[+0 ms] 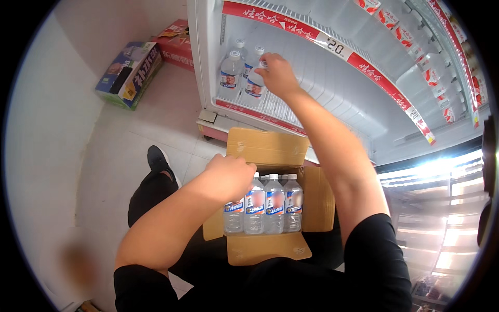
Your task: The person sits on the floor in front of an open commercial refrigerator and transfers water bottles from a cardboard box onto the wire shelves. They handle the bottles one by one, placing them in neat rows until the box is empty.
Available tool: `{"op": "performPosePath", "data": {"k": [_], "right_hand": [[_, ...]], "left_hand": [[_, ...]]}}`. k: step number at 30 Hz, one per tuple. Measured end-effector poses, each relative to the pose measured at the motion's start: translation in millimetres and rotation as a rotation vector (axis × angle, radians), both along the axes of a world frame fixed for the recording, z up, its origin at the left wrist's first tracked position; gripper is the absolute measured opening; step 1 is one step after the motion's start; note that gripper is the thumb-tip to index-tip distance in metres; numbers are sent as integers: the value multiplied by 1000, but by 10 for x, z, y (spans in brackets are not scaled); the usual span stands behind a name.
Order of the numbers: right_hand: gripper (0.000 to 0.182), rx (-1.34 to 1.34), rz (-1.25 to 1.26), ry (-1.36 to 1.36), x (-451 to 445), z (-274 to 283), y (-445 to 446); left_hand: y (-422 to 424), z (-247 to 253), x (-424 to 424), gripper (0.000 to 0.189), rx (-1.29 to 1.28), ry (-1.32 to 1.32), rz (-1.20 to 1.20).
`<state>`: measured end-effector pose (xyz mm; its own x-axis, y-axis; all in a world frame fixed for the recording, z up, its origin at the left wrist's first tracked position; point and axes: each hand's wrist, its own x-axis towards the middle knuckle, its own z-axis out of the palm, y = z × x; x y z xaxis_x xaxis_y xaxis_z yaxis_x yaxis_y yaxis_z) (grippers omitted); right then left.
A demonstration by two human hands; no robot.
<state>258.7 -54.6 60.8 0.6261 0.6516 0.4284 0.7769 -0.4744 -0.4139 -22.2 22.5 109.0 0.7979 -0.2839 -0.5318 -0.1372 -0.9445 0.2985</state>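
Inside the refrigerated display cabinet, my right hand [278, 74] grips the cap end of a clear plastic drink bottle [254, 89]. That bottle stands upright at the front of the lower wire shelf [278, 107]. Beside and behind it are several matching bottles [230, 74] with white caps and blue labels. Lower down, an opened cardboard carton [269, 247] holds rows of the same bottles [274, 206]. My left hand [230, 175] is curled over the top of the leftmost front bottle [234, 218] in the carton, hiding its cap and neck.
Red-edged shelf rails with price tags [334, 46] cross above the lower shelf. Bottles with red-and-white labels [405, 37] fill an upper shelf. Left of the cabinet, a blue-green carton [128, 74] and a red carton [175, 46] rest on the tiled floor. My shoe [159, 159] is left of the opened carton.
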Motion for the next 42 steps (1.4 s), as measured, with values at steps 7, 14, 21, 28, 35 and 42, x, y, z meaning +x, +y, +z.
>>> {"op": "performPosePath", "data": {"k": [7, 14, 21, 28, 35, 42], "right_hand": [[34, -46, 37, -50, 118, -140, 191], [38, -229, 28, 19, 13, 79, 153], [47, 76, -294, 753, -220, -272, 84], [24, 353, -275, 985, -102, -1230, 108], [20, 79, -56, 600, -257, -797, -223], [12, -295, 262, 384, -1021, 138, -1195]], "left_hand": [[-2, -48, -1, 40, 62, 19, -19], [-51, -74, 52, 39, 63, 95, -12], [-90, -68, 74, 40, 79, 89, -32], [-135, -47, 115, 40, 75, 65, -66], [-105, -23, 150, 39, 99, 133, -17], [-123, 45, 182, 39, 86, 187, -17]]}}
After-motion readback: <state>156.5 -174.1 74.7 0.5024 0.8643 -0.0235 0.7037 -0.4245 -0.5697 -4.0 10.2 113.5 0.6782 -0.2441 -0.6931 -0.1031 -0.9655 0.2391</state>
